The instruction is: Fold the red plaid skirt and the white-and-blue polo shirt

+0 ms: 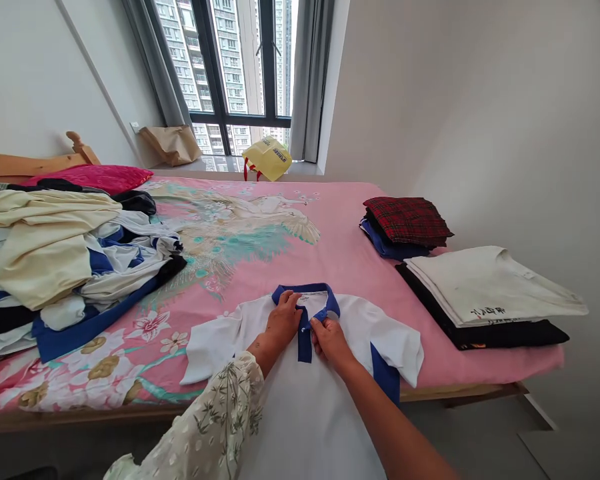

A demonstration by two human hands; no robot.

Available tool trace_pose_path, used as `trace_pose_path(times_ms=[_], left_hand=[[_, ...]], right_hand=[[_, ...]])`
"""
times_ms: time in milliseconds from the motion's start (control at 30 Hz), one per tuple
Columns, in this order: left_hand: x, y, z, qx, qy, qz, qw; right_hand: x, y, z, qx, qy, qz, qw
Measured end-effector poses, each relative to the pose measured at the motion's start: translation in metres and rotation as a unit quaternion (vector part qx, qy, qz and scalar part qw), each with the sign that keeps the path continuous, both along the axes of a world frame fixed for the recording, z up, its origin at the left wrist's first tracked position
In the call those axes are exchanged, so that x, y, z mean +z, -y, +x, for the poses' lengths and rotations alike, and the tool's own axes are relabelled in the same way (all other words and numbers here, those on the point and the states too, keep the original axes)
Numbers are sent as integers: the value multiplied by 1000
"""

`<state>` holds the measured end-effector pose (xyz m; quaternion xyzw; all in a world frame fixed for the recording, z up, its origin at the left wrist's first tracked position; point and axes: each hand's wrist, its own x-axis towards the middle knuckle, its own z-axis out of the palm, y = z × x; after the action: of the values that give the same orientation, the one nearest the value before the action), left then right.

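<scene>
A white polo shirt (370, 327) with a blue collar and blue button strip lies face up on the pink bedspread (330, 253), its lower part hanging over the near edge. My left hand (283, 320) pinches the left side of the blue strip just below the collar. My right hand (330, 340) pinches the right side of the same strip. Both hands have their fingers closed on the fabric and nearly touch each other.
A heap of unfolded clothes (65, 267) covers the left of the bed. Folded stacks sit at the right: a red plaid one (407, 220) and a white-on-black one (490, 290). A yellow bag (267, 159) and a brown bag (173, 143) rest on the window sill.
</scene>
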<state>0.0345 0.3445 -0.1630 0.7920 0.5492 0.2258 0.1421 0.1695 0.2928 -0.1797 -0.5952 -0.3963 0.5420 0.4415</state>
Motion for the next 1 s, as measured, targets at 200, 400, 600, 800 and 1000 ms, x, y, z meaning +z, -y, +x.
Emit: trace_pose_path(times_ms=[200, 400, 600, 800, 1000], left_hand=[[-19, 34, -12, -50, 29, -5, 998], [-28, 32, -9, -34, 43, -31, 998], [-28, 29, -1, -6, 47, -42, 998], [-25, 38, -4, 2, 74, -55, 996], [-27, 39, 2, 40, 97, -61, 993]], right_hand=[[-10, 10, 0, -4, -59, -6, 998], [-16, 8, 4, -31, -89, -6, 996], [-21, 8, 3, -22, -76, 11, 997], [-23, 7, -2, 3, -37, 17, 999], [-25, 8, -1, 12, -12, 22, 1000]])
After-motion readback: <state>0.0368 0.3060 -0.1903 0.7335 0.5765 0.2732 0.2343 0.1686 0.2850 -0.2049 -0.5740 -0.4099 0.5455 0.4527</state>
